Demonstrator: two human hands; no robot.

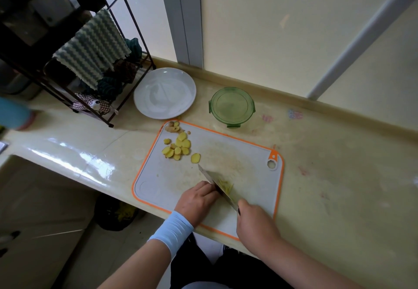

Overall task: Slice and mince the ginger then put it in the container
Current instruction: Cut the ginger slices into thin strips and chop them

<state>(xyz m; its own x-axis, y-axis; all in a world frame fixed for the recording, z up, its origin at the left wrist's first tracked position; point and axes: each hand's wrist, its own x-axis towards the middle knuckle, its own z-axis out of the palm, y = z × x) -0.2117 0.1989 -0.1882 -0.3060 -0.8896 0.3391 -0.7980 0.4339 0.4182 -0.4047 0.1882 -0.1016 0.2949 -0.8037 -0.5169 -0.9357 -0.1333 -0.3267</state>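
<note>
Head view: on the pale counter (339, 175) lies a grey, orange-rimmed cutting board (248, 175). At the board's 6 o'clock edge the right hand (254, 220) is wrapped tight round the handle of a knife (217, 183), whose tip points toward 11 o'clock and whose edge is down on the board. The left hand (198, 200), with a light blue wristband (174, 230), lies knuckles up against the blade's left face, fingers bent down. What they press or hold is hidden by the blade and cannot be told. Thin yellow ginger strips (227, 185) lie just right of the blade.

A heap of round ginger slices (179, 147) sits at the board's 10 o'clock, with brown trimmings (173, 127) in the far corner beyond.

At 12 o'clock, just off the board, stands the round green container (231, 105) with clip tabs. Whether a lid covers it is unclear. At 11 o'clock a white plate (165, 93) shows only glare. Farther toward 10 o'clock, a dark wire rack (133, 28) carries a striped cloth (92, 46).
</note>
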